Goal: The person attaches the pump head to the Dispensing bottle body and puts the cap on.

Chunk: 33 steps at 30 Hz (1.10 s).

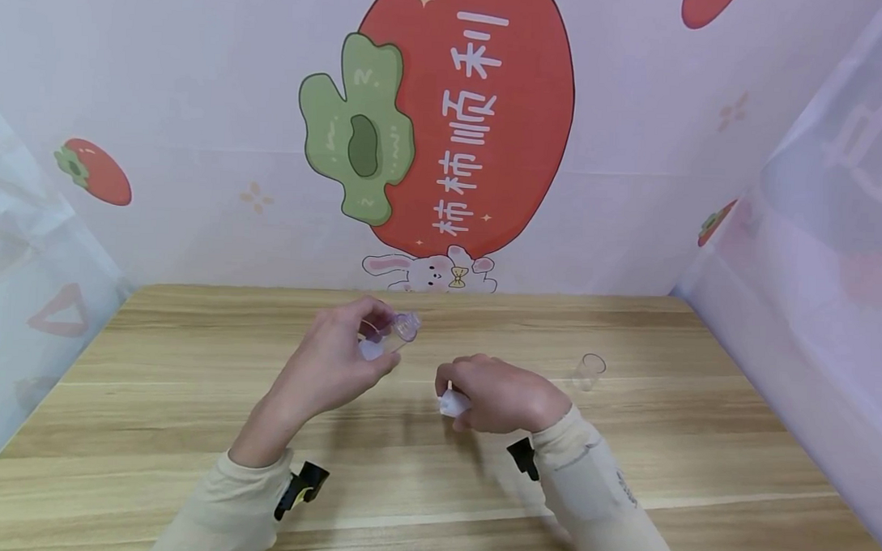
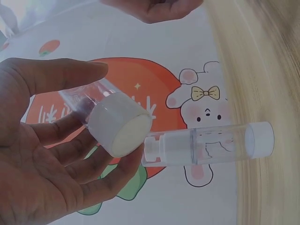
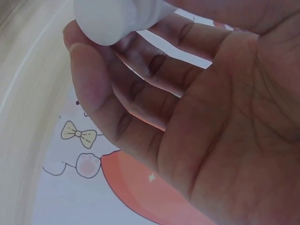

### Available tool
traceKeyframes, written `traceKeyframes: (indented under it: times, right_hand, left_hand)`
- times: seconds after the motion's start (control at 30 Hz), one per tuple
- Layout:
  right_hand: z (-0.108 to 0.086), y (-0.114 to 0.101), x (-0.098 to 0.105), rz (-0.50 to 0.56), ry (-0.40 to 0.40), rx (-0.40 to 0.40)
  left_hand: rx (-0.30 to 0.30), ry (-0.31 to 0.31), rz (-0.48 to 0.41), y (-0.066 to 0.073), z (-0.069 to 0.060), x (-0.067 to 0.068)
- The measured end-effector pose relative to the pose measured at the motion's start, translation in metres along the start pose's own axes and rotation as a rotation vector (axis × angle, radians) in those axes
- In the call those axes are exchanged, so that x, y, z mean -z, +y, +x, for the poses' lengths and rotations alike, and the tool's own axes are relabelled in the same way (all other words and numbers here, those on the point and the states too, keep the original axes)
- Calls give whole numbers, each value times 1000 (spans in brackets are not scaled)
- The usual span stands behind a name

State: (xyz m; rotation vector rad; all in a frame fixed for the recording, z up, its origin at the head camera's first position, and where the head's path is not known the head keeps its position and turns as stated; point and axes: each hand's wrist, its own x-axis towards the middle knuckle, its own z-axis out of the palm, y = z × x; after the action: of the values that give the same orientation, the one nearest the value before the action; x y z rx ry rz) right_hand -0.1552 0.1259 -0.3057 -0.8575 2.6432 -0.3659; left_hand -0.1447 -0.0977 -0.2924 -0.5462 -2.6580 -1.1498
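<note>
My left hand (image 1: 339, 353) grips a clear plastic bottle (image 2: 82, 96) with a wide white base, thumb on one side and curled fingers on the other. The bottle is tilted. Just past the fingers in the left wrist view, a second clear pump bottle (image 2: 220, 145), with a white pump inside its clear cap and a white base, stands on the table. To the right and lower, my right hand (image 1: 498, 395) pinches a small white plastic part (image 1: 453, 403). In the right wrist view this white part (image 3: 101, 21) shows a round end and a narrower stepped section, partly cut off.
A clear cylindrical cap (image 1: 589, 371) stands on the wooden table (image 1: 188, 429), right of my right hand. A printed cloth backdrop (image 1: 209, 219) rises along the table's back edge, with cloth sides at left and right.
</note>
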Motion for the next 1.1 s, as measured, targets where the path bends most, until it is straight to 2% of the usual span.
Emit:
traceKeyframes:
  times: [0.33, 0.6, 0.93, 1.1]
  right_hand:
    - [-6, -1, 5, 1, 28, 21]
    - [-11, 2, 9, 5, 62, 41]
    - [-14, 6, 14, 25, 109, 78]
    - [-16, 6, 17, 41, 123, 69]
  left_hand:
    - [14, -43, 21, 1, 0, -1]
    - [-10, -60, 45, 1, 1, -3]
    - [26, -98, 76, 2, 1, -4]
    - [29, -110, 77, 3, 0, -5]
